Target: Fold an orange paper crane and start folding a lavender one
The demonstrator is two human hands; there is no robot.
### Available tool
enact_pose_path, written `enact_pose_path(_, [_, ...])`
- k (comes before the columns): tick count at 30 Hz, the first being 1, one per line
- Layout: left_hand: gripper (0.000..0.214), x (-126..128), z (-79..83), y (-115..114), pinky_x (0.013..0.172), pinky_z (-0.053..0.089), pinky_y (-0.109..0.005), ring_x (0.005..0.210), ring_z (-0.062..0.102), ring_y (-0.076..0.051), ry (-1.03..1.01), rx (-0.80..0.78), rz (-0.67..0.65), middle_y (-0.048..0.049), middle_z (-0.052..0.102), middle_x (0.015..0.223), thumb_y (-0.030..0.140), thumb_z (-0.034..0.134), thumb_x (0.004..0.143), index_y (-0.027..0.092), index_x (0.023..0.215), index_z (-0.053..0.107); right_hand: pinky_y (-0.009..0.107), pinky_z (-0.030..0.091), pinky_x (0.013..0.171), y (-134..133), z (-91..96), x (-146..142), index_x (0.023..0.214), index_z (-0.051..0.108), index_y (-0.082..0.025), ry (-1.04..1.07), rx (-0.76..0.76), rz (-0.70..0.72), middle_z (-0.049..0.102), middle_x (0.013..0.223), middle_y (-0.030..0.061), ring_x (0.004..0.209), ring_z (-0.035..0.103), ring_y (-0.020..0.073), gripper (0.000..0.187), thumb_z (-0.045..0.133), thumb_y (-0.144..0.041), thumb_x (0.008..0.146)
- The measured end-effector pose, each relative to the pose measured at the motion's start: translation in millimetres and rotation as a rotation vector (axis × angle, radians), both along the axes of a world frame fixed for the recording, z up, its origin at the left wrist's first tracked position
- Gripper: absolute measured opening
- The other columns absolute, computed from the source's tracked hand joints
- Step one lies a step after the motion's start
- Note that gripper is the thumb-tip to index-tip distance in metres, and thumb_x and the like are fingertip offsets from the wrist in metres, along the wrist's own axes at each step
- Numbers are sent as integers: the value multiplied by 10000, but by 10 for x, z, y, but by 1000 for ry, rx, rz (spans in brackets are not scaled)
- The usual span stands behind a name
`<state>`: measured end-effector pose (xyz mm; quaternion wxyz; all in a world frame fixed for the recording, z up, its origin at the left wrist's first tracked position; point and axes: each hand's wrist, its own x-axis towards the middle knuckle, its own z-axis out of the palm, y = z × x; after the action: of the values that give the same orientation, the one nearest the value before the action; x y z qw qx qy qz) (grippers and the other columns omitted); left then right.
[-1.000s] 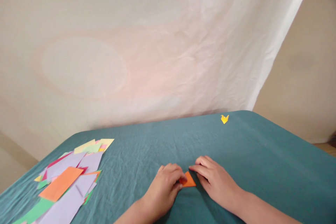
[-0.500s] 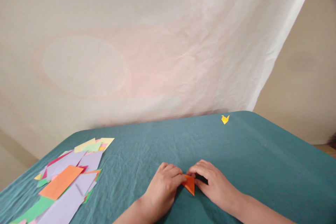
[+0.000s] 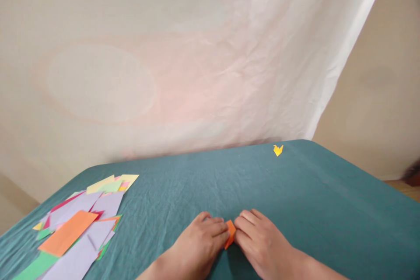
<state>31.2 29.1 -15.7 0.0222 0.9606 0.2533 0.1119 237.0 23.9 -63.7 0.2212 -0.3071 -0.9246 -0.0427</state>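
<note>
A small folded orange paper lies on the teal tablecloth near the front edge. My left hand and my right hand meet over it, fingertips pressed together on the paper from both sides. Only a narrow strip of the orange paper shows between the fingers; the rest is hidden under them.
A loose pile of coloured paper sheets covers the table's left front corner. A small folded yellow paper figure sits at the far right of the table. A pale cloth backdrop hangs behind the table.
The orange paper has been folded narrower, from a flat triangle to a thin strip. Both hands closed in toward each other over it.
</note>
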Motion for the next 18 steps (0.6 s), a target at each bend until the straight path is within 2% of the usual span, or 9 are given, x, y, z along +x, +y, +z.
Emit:
enact_pose_path(5, [290, -99, -94, -61, 889, 438, -315, 1016, 598, -201, 46, -90, 9, -65, 658, 1079, 152, 471, 879, 207, 1149, 563, 331, 377, 737, -9, 25, -19, 850, 582, -156, 5, -63, 84, 600, 846, 47, 815, 496, 188, 133, 469, -122, 912])
enact_pose_path(8, [378, -163, -131, -89, 907, 440, -307, 1112, 571, -207, 11, -138, 8, -62, 632, 1189, 130, 467, 876, 213, 1242, 515, 323, 395, 765, 4, 67, 15, 911, 586, -176, 55, -203, 28, 610, 879, 25, 851, 511, 186, 24, 574, -183, 891])
enact_pose_path(10, [407, -192, -139, -94, 937, 429, -310, 1159, 550, -203, -30, -188, 24, -50, 616, 1236, 125, 471, 880, 228, 1273, 493, 323, 401, 793, 13, 97, 40, 945, 589, -191, 100, -290, -18, 611, 927, 15, 881, 517, 187, 120, 656, -221, 850])
enact_pose_path(13, [368, -198, -148, -81, 938, 431, -315, 1150, 561, -201, -104, -235, 51, -47, 637, 1208, 143, 502, 879, 233, 1235, 526, 326, 402, 807, 29, 123, 56, 948, 598, -198, 118, -325, -57, 609, 939, 14, 886, 522, 188, 130, 672, -201, 841])
enact_pose_path(16, [308, -181, -175, -62, 886, 457, -311, 1089, 598, -202, -159, -201, 45, -60, 670, 1131, 154, 528, 865, 207, 1166, 567, 318, 402, 782, 53, 117, 50, 915, 603, -188, 94, -306, -46, 613, 899, 21, 858, 530, 184, 38, 601, -161, 888])
enact_pose_path(18, [303, -173, -206, -53, 863, 465, -303, 1070, 609, -198, -165, -158, 34, -55, 675, 1110, 149, 545, 849, 202, 1146, 574, 313, 395, 770, 69, 101, 49, 901, 606, -187, 86, -283, -18, 614, 878, 22, 845, 531, 176, 89, 530, -149, 928])
